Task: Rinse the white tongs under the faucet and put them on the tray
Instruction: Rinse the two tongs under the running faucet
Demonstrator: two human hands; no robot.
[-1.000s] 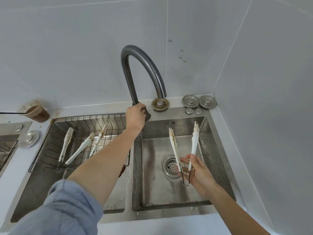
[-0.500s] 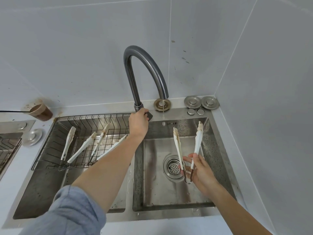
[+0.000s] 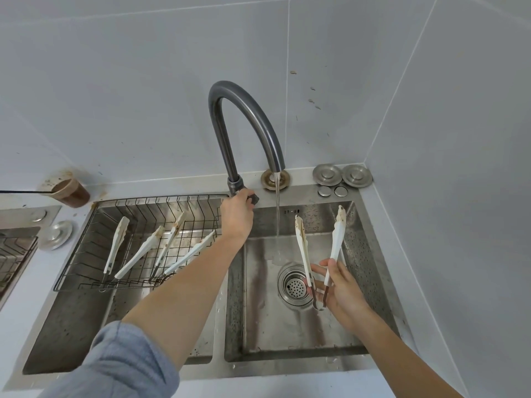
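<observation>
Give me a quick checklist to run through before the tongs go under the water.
1. Water running from the faucet: ok.
2. Right hand holding the tongs: ok.
3. Tongs in the stream: not ok, they are beside it.
4. Tong tips clean: not ok, brown stains.
5. Left hand on the faucet handle: ok.
6. Room on the rack in the left basin: ok.

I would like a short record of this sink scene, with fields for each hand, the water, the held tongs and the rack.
left hand: on the faucet handle
right hand: holds white tongs near their hinge, tips up and spread
water: running from the faucet into the right basin
tongs versus stream: beside it, to its right, not yet under it
wire rack: over the left basin, holding other white tongs
</observation>
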